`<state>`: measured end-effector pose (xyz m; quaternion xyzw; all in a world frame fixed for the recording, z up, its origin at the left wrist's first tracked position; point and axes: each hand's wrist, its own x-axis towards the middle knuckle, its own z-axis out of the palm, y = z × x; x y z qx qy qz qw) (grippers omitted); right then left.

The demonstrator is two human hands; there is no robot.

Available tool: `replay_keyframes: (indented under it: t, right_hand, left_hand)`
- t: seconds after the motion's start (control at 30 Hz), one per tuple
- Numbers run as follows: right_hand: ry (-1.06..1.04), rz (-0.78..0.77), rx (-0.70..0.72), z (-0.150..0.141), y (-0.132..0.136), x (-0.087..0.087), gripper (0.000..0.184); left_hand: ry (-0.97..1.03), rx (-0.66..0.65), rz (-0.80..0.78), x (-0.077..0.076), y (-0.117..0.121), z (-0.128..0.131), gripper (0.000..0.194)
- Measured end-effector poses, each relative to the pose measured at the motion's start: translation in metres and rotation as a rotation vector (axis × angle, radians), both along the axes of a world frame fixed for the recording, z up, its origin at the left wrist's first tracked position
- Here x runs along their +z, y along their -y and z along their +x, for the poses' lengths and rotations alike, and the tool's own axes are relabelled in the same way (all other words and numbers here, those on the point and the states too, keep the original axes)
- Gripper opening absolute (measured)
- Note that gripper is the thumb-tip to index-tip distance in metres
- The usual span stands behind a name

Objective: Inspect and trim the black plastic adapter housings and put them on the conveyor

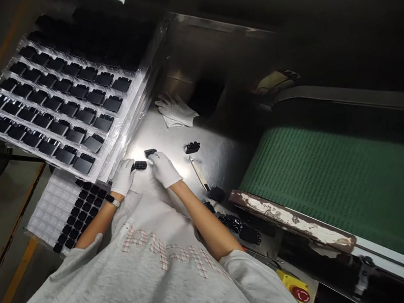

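White gloves cover both of my hands over the metal worktable (171, 140). My left hand (122, 178) is closed on the end of a small black plastic part (140, 165). Just to the right, my right hand (164, 169) pinches another small black plastic part (150, 153); its fingertips are partly hidden. The two held parts are close together. To the right of my hands lie a black part with a knobbed edge (192, 147) and a slim, pale-handled knife (199, 174).
At left is a clear plastic tray (110, 136) with rows of black parts; a partly filled tray (48, 211) sits lower. Spare white gloves (176, 110) lie farther back. Black parts (234, 224) are piled by my right arm. A green conveyor belt (341, 192) and red stop button (299, 293) are at right.
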<state>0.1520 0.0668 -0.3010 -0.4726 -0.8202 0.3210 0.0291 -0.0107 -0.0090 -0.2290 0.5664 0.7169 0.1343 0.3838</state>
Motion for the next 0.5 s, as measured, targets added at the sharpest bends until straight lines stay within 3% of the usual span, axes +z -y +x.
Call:
replay_keyframes:
  t: [0.1, 0.23, 0.5]
  right_hand:
    - [0.033, 0.024, 0.004, 0.005, -0.024, 0.003, 0.042]
    - [0.07, -0.029, 0.103, -0.011, -0.049, -0.005, 0.026]
    - [-0.003, -0.142, 0.178, -0.048, -0.061, -0.014, 0.029]
  left_hand:
    - [-0.052, -0.023, -0.005, 0.002, -0.003, 0.004, 0.035]
    - [-0.101, -0.077, -0.001, -0.002, -0.013, 0.009, 0.034]
    - [-0.147, -0.174, 0.025, -0.015, -0.023, 0.011, 0.032]
